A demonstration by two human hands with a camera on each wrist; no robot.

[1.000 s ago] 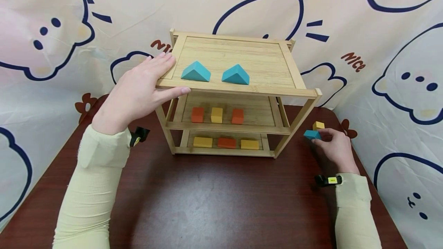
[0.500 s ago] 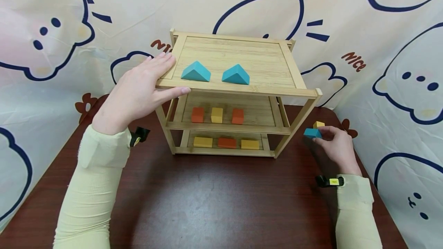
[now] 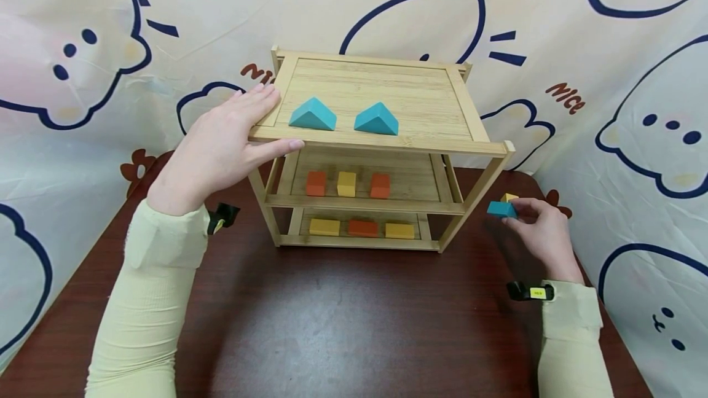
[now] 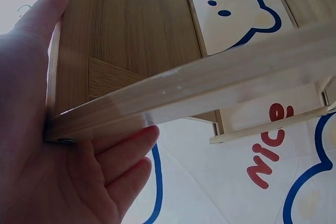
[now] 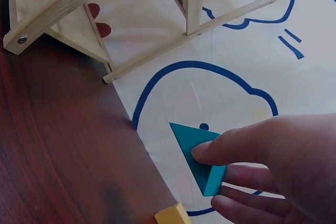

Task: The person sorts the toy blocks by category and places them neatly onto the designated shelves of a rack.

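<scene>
A light wooden three-tier shelf (image 3: 431,97) stands on the dark table. My left hand (image 3: 216,146) holds its top left corner, thumb along the front edge and fingers at the left side; the left wrist view shows the corner between thumb and fingers (image 4: 128,153). Two blue triangular blocks (image 3: 313,114) stand near the top tier's front edge. At the right, my right hand (image 3: 544,235) pinches another blue triangular block (image 5: 197,161) between thumb and fingers, above the table. Behind it a yellow block (image 5: 173,214) shows partly.
The middle tier carries two red blocks (image 3: 316,183) with a yellow block (image 3: 346,183) between them. On the bottom tier lie two yellow blocks (image 3: 324,227) and a red block (image 3: 362,228). A patterned cloth (image 3: 409,17) surrounds the table (image 3: 332,312) at the back and sides.
The right hand has shifted slightly rightward and up with the blue triangular block, which now covers more of the yellow block behind it. The left hand and shelf stay put.
</scene>
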